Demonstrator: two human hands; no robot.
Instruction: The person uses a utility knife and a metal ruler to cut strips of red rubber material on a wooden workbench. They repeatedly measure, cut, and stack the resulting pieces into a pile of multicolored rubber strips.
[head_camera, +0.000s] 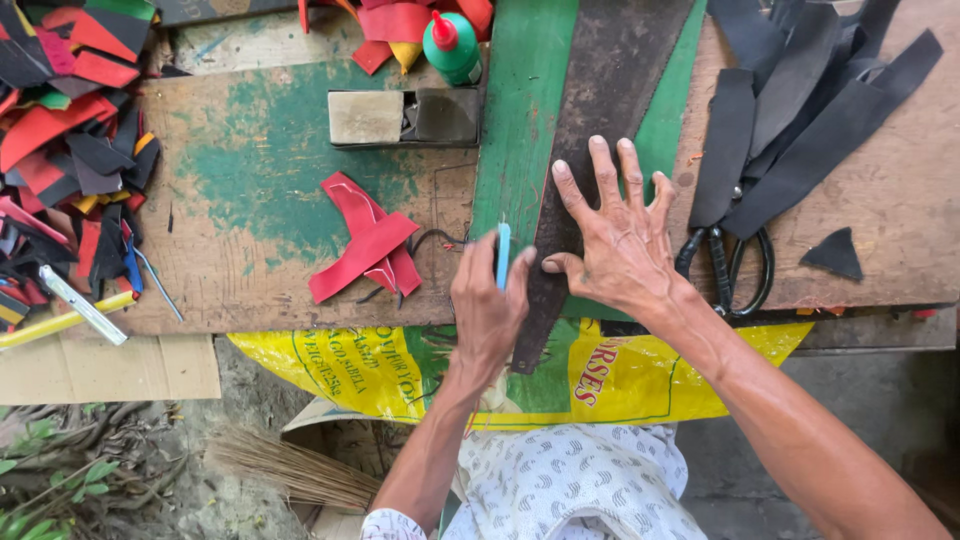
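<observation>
Head view looks down on a worn wooden workbench (250, 270) with a long dark strip (600, 110) laid across a green board (520, 110). Right hand (620, 235) lies flat, fingers spread, pressing the strip. Left hand (488, 305) is closed round a small blue cutter (503, 255) at the strip's edge. Red offcuts (365, 245) lie just beside.

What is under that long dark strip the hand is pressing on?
Under the dark strip lies a green board, showing on both sides. The right hand presses the strip flat. Whatever lies directly beneath the strip is covered.
</observation>
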